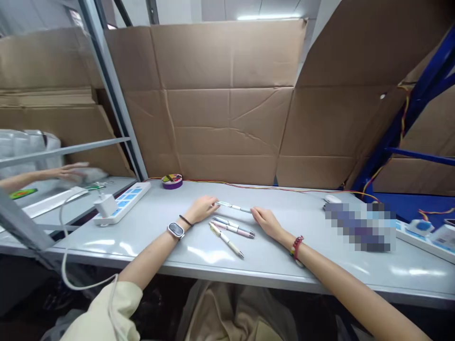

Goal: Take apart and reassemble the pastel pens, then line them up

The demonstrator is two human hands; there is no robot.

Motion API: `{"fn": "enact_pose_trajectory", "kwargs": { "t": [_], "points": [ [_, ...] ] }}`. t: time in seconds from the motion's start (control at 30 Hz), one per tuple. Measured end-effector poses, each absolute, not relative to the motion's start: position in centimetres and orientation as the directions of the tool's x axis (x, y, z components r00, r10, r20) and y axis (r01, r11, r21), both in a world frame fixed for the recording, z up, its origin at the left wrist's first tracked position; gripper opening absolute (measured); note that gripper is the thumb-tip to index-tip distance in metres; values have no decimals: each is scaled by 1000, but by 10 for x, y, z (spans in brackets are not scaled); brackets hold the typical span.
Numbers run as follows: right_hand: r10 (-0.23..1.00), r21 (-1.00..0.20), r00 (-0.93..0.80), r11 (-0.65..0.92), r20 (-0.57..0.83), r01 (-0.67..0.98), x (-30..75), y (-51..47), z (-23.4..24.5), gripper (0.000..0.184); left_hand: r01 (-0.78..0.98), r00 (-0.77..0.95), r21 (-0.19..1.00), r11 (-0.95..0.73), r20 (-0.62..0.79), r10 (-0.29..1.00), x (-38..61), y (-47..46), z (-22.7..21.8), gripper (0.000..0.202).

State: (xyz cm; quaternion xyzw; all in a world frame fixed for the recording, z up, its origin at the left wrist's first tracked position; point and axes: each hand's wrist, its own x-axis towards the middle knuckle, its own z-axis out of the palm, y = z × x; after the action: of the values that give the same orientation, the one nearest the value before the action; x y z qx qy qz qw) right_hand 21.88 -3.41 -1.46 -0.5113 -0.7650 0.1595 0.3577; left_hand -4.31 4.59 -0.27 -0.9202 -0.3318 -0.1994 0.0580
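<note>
A slim pen (232,206), white toward the left and grey-blue toward the right, spans the gap between my hands. My left hand (203,208) pinches its left end, and the fingers of my right hand (266,220) are closed on its right end. Just below it on the table lie several more pens: a bluish one (226,222), a pink-and-white one (237,230) and a cream one (227,240) slanting toward the front edge with its tip to the lower right.
A purple tape roll (172,181) sits at the back. White power strips stand left (133,196) and right (423,237), the left with a plugged charger (105,205) and cable. Cardboard (227,109) walls the back. Another person's hand (67,172) is at the neighbouring table.
</note>
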Motion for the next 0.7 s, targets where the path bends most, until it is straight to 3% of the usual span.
{"fn": "enact_pose_trajectory", "kwargs": {
  "t": [0.37,0.57,0.7],
  "points": [
    [861,-503,-240,464,448,729,230,-24,-18,27,588,727,204,-783,292,621,-40,43,-3,34],
    [851,-473,-270,483,450,737,235,-24,-17,20,577,736,226,-785,272,619,-39,37,0,28],
    [844,-435,-308,500,440,749,237,-24,-15,26,584,722,212,-783,306,621,-37,37,-4,23]
  ]
}}
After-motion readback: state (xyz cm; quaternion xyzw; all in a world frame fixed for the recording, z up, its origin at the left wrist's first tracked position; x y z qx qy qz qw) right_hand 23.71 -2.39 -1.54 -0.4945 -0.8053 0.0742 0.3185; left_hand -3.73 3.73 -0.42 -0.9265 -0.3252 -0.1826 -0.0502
